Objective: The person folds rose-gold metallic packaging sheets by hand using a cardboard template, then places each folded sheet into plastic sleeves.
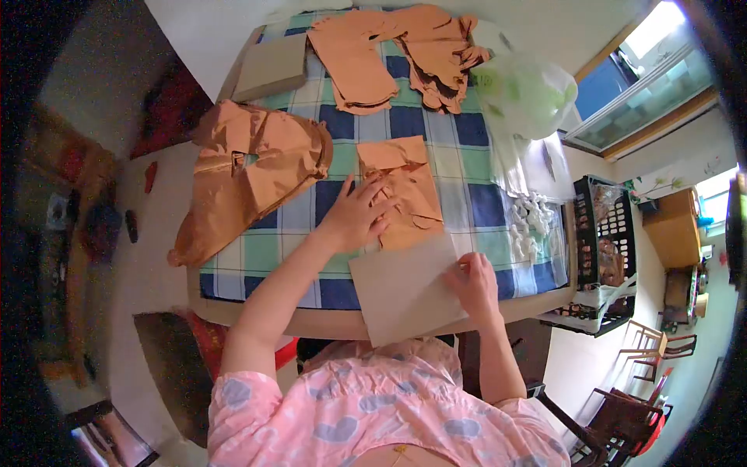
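Note:
My left hand [358, 216] lies with its fingers spread on a copper-orange folded piece [408, 191], a narrow rectangle that looks like thin cloth or paper. A stiff, pale grey cardboard sheet [408, 288] slants over the table's front edge, its far edge at the near end of the folded piece. My right hand [473, 284] grips that sheet by its right side, fingers bent and slightly blurred. To the left of my left hand sits a larger crumpled copper-orange piece [257, 171] with a small opening in it.
More copper-orange pieces [358, 70] lie stacked at the far side, beside a pile of grey boards [272, 68]. Plastic bags [525, 93] and crumpled white bits [531, 226] occupy the right side. A black crate [607, 241] stands beyond the checked tablecloth [467, 148].

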A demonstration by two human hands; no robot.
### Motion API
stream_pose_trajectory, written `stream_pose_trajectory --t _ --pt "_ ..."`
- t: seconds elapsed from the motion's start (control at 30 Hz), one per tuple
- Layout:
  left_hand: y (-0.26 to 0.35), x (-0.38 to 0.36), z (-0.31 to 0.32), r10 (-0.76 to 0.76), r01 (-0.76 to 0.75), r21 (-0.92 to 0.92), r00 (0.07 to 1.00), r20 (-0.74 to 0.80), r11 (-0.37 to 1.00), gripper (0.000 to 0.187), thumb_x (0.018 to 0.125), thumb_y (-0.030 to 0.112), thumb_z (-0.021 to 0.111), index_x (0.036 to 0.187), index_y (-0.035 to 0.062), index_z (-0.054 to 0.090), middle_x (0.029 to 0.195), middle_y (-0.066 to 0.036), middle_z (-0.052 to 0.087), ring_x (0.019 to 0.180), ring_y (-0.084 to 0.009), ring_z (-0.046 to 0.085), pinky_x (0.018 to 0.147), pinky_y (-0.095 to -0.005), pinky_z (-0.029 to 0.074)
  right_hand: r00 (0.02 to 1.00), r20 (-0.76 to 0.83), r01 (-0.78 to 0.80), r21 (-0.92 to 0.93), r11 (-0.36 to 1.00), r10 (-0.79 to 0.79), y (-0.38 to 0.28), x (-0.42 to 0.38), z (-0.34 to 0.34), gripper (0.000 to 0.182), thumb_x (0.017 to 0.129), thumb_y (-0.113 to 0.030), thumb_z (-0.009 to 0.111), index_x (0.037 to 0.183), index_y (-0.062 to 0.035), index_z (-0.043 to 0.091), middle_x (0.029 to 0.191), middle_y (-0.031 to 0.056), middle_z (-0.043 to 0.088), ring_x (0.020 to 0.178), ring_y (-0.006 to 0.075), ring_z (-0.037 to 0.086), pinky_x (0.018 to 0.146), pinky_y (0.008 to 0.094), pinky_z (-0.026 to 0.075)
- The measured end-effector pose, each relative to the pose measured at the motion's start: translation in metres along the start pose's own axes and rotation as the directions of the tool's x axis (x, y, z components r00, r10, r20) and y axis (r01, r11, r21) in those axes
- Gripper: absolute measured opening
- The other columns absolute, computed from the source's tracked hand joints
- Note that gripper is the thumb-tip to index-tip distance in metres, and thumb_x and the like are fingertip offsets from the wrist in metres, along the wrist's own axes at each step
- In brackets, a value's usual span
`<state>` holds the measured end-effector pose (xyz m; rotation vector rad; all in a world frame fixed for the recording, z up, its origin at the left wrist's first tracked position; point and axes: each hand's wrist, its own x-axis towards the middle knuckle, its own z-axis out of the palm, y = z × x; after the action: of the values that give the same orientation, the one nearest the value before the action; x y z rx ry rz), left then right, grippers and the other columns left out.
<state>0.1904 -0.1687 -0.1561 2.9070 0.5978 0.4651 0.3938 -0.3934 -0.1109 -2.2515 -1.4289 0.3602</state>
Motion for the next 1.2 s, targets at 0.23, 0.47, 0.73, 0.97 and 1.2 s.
stream_pose_trajectory --t 0.23,0.47,0.73,0.97,1.2 --pt "0.0 0.005 -0.011 -0.097 0.106 -0.151 0.993 0.07 0.983 0.053 0.088 0.037 0.054 0.138 0.022 0.042 0.141 -0.012 0.037 0.134 -0.0308 0.035 0.109 -0.0634 0.017 0.968 0.112 -0.25 0.545 0.8 0.226 -0.014 0.019 -0.01 0.015 0.089 -0.013 0.062 0.087 -0.0014 0.053 0.076 0.0118 0.061 0.069 0.0169 0.055 0.065 0.0313 0.047" --pt "0.002 0.004 -0.017 -0.048 0.051 -0.075 0.998 0.04 0.996 0.049 0.09 0.042 0.053 0.136 0.0265 0.046 0.143 -0.009 0.036 0.135 -0.0281 0.034 0.109 -0.0643 0.016 0.983 -0.166 -0.03 0.28 0.96 0.079 -0.023 0.067 0.015 0.021 0.088 -0.016 0.061 0.103 -0.0023 0.055 0.101 0.0158 0.061 0.093 0.0318 0.057 0.085 0.0418 0.045" --pt "0.007 0.003 -0.018 -0.055 0.054 -0.051 0.998 -0.018 0.997 0.042 0.091 0.033 0.054 0.131 0.0216 0.05 0.142 -0.012 0.037 0.133 -0.0297 0.036 0.108 -0.062 0.022 0.904 -0.06 0.414 -0.133 0.901 -0.424 -0.057 0.047 0.056 0.042 0.088 -0.021 0.056 0.129 -0.0155 0.052 0.142 0.0118 0.042 0.134 0.0286 0.036 0.109 0.0562 0.025" --pt "-0.002 0.013 0.004 -0.713 0.546 -0.505 0.664 -0.227 0.669 0.037 0.083 0.006 0.061 0.119 0.0034 0.054 0.109 -0.015 0.063 0.098 -0.0254 0.063 0.081 -0.0358 0.051 0.906 -0.064 0.407 -0.133 0.903 -0.418 -0.056 0.047 0.057 0.044 0.089 -0.026 0.052 0.132 -0.0187 0.05 0.142 0.0111 0.043 0.134 0.03 0.036 0.109 0.0562 0.024" --pt "-0.017 0.043 -0.015 -0.719 0.635 -0.689 0.654 0.236 0.351 0.027 0.075 0.018 0.075 0.089 -0.0024 0.063 0.072 -0.01 0.066 0.052 -0.0148 0.061 0.049 -0.0289 0.048 0.909 -0.065 0.405 -0.092 0.91 -0.411 -0.052 0.048 0.06 0.045 0.089 -0.028 0.053 0.134 -0.02 0.05 0.141 0.0122 0.044 0.134 0.0321 0.036 0.11 0.0574 0.022"
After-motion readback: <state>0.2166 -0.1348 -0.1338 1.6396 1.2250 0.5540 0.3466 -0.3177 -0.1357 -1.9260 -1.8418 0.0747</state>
